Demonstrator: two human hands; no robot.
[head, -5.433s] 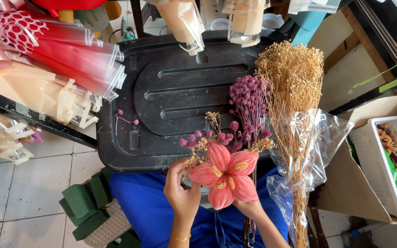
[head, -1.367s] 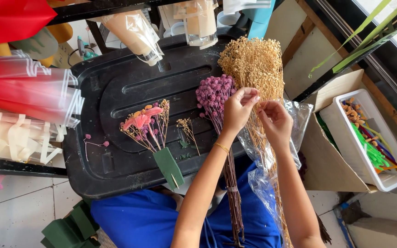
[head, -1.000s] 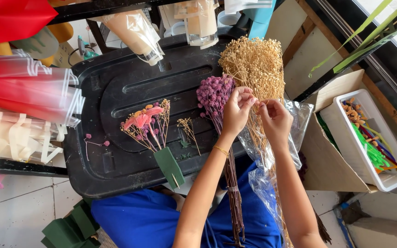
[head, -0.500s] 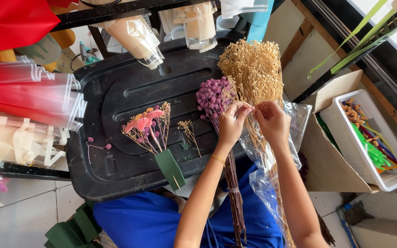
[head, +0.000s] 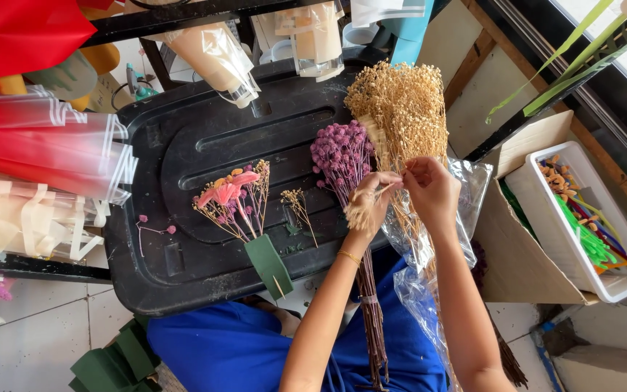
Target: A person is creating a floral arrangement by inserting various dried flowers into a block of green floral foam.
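Left hand [head: 371,203] and right hand [head: 429,190] met at centre, fingers pinched shut on beige dried sprigs [head: 400,116]; purple bunch [head: 342,154] at 9 o'clock, pink posy [head: 230,199] farther along black lid [head: 183,160], white bin [head: 582,218] at 3

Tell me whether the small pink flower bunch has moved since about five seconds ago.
Yes. The pink flower bunch was held up by both hands near the black tray's front edge; now it lies on the black tray, left of the purple bunch, released.
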